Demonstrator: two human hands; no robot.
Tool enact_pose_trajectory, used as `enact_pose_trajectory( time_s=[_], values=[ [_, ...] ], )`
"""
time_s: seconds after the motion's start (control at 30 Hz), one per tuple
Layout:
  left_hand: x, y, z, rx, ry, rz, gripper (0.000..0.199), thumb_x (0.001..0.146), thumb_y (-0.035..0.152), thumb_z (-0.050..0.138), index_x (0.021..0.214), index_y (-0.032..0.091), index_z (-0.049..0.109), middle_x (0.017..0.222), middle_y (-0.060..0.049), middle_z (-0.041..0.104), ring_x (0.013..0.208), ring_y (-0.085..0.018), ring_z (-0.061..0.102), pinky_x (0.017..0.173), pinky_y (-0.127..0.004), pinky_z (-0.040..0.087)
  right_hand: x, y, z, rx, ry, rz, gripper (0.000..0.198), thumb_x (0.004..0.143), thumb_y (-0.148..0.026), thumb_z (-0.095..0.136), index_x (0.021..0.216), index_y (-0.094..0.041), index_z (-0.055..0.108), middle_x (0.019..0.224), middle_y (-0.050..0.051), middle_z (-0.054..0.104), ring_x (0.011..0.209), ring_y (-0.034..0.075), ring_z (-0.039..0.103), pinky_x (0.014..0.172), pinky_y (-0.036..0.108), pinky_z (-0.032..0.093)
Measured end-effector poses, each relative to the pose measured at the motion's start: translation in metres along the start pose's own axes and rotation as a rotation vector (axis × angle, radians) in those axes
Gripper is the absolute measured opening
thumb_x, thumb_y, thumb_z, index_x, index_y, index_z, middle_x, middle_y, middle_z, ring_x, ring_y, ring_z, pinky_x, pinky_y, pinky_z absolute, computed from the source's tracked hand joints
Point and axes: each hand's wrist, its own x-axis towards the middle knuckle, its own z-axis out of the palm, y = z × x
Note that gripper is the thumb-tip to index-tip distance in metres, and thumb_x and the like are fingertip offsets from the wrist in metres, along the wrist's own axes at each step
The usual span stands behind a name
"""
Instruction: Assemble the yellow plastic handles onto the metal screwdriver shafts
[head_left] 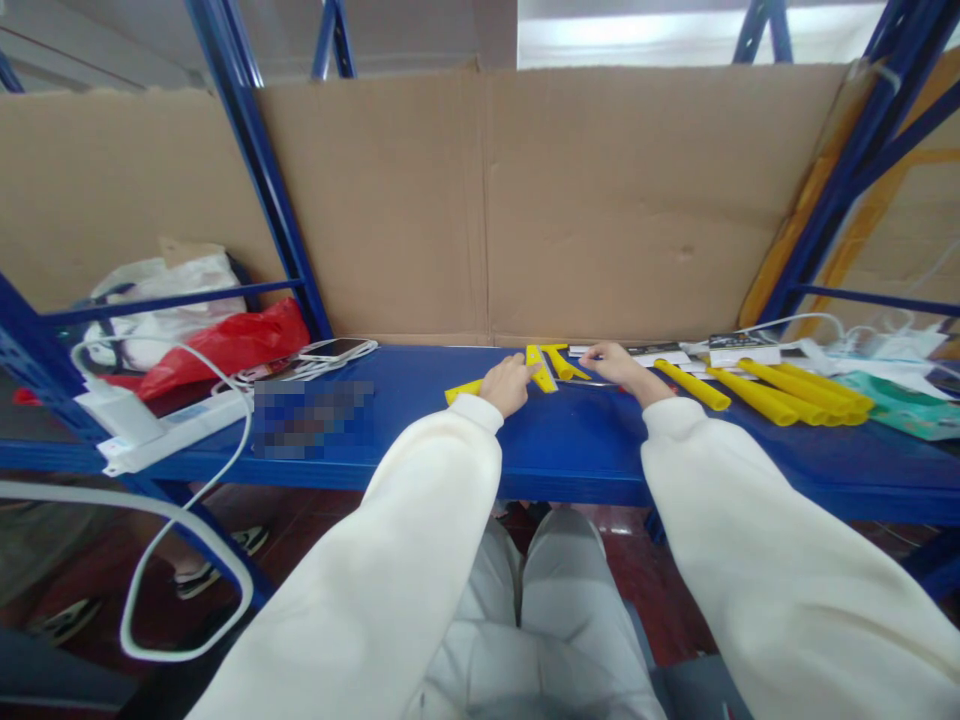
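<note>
My left hand (507,386) is closed around a yellow-handled tool that lies flat at the blue shelf. The yellow handle (463,390) pokes out to the left of my fingers. On the other side, a yellow flared head (541,369) shows, apparently part of the same tool. Just right of it lies another yellow flared piece (564,362). My right hand (616,366) is at the back of the shelf, fingertips together beside a small dark-and-white packet (581,351). Whatever those fingertips hold is too small to make out. A thin metal strip (596,384) lies below them.
Several yellow tubes (787,392) lie at right, near printed packets (744,349) and a green plastic pack (900,405). At left are a phone (337,348), a power strip (180,430) with a looping white cable, and a red bag (225,350). Cardboard (600,200) walls the back.
</note>
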Motion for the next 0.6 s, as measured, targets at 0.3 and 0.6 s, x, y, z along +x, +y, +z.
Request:
enact_pose_trajectory(
  time_s=[0.3, 0.6],
  values=[
    [0.002, 0.007, 0.002, -0.013, 0.052, -0.017, 0.048, 0.100, 0.013, 0.043, 0.143, 0.028, 0.059, 0.119, -0.013, 0.060, 0.113, -0.025, 0.059, 0.092, -0.035, 0.052, -0.010, -0.033, 0.038, 0.181, -0.120, -0.250, 0.014, 0.072, -0.029, 0.068, 0.061, -0.020, 0.065, 0.075, 0.002, 0.066, 0.078, 0.019, 0.059, 0.083, 0.034, 0.048],
    [0.002, 0.007, 0.002, -0.026, 0.047, -0.016, 0.049, 0.101, 0.013, 0.041, 0.143, 0.027, 0.060, 0.120, -0.013, 0.061, 0.114, -0.025, 0.059, 0.094, -0.035, 0.051, -0.011, -0.032, 0.041, 0.082, -0.066, -0.276, 0.017, 0.074, -0.025, 0.068, 0.058, -0.022, 0.062, 0.079, 0.003, 0.067, 0.093, 0.023, 0.060, 0.098, 0.041, 0.044]
  ],
)
